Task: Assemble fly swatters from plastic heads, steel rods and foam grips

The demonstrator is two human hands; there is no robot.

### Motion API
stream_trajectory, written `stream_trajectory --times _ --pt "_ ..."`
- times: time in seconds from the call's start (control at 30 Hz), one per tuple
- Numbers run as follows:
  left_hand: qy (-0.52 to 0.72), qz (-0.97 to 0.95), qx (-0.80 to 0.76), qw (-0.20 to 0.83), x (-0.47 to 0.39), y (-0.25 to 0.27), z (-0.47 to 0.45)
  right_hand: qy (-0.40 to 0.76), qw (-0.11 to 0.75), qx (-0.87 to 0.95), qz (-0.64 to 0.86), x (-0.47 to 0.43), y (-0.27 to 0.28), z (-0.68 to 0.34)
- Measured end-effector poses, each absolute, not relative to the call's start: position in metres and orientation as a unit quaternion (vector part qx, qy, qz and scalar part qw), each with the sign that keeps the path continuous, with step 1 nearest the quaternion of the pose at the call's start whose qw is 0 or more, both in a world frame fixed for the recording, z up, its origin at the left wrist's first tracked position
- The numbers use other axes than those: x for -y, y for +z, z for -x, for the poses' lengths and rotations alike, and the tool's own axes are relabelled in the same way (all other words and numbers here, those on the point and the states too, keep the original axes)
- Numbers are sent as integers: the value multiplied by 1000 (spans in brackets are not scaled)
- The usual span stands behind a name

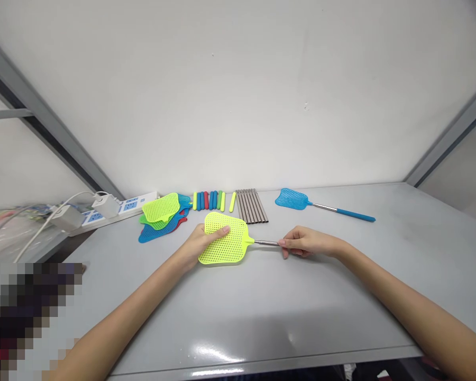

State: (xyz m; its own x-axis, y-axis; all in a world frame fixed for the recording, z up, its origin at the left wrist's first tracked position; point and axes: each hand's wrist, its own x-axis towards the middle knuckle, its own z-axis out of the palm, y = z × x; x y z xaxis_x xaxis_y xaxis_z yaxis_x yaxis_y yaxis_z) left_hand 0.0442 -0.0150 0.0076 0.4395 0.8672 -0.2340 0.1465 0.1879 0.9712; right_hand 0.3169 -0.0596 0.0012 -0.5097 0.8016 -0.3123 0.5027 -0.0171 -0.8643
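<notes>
My left hand (pixel 200 244) grips the left edge of a yellow fly swatter head (pixel 227 246), thumb lying over its perforated face. A thin metal rod (pixel 266 243) runs from the neck of that head to my right hand (pixel 303 242), whose thumb and fingers pinch it; the fingers hide its far end. Behind the yellow head lies a row of metal rods (pixel 252 206). Beside these, to the left, is a row of foam-like handle sleeves (pixel 210 200) in yellow, blue, red and green, with one yellow sleeve (pixel 232 202) set apart.
A blue fly swatter (pixel 293 199) with a blue handle lies at the back right. Loose swatter heads (pixel 162 207) in several colours are piled at the left, against a white power strip (pixel 137 203) with plugged-in adapters (pixel 106 205). A wall closes off the grey table's (pixel 222 317) back.
</notes>
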Motion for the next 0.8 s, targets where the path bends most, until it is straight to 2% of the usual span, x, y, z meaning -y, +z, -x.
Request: stream_trajectory --times 0.8 --pt "293 -539 -437 658 13 1 -45 541 136 682 473 61 -3 -316"
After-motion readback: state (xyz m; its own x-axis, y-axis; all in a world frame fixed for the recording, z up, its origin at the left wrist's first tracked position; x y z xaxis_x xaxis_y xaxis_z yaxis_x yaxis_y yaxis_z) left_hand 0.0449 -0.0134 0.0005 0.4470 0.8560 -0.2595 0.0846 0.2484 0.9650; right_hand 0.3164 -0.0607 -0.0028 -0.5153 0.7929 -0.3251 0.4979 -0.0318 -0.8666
